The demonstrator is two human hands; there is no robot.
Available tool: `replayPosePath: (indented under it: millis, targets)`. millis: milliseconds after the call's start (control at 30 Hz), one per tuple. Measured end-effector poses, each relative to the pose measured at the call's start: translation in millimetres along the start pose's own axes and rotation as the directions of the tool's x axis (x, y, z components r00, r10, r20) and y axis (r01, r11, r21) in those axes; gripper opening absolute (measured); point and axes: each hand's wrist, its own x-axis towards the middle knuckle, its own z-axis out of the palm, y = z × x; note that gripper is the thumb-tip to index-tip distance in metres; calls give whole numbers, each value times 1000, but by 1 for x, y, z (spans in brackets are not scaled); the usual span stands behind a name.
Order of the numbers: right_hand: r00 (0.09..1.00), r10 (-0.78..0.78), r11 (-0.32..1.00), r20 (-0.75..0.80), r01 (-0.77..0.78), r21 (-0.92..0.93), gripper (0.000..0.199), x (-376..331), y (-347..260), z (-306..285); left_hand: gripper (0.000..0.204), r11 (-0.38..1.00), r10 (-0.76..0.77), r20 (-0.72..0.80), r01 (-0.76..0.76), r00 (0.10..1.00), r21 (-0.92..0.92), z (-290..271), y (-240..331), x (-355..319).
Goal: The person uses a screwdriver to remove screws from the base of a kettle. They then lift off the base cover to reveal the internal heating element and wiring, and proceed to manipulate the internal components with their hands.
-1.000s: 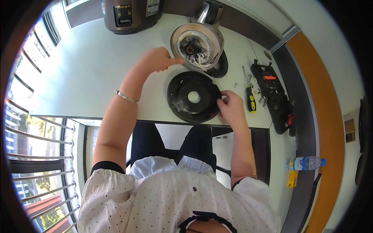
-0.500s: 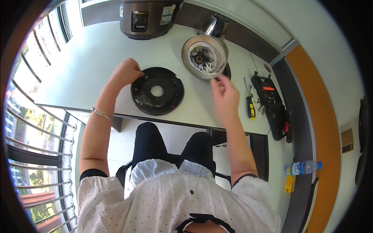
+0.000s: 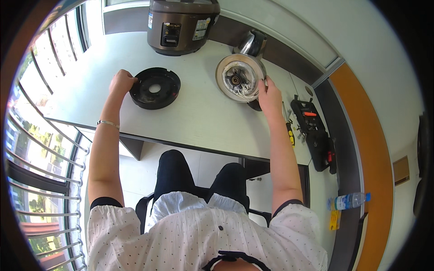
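Black round base plate now sits far out on the left of the white tabletop, clearly further left than half a second ago, and the left hand has travelled with it, its grip curled over the plate's left rim. Over on the right, the right hand has gone forward from mid-air and now lies against the right side of the upturned kettle body, fingers cupping its silver edge; white wires show in the open underside. Behind stands a brown rice cooker, with a dark panel and a pale rectangular label on its front. A black tool case lies right, and a clear bottle with a blue cap and a pale band lies low on the right.
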Motion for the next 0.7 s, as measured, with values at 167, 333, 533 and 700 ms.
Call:
replayPosePath:
  millis: [167,333,533,700]
  targets:
    - [1000,-8,1000,-29,8,-20,46,1,-1,2,31,971,70,-197,-22,978,236,4,11,-12]
    - [998,40,999,-41,-39,17,47,2,-3,1,35,853,520,-446,-466,729,233,21,67,-59]
    - [992,15,999,-125,-9,51,41,3,1,9,48,778,579,-34,-564,815,-278,84,137,-94]
    - [975,-64,993,-215,84,87,36,4,21,11,48,799,495,257,-319,830,-510,108,176,-92]
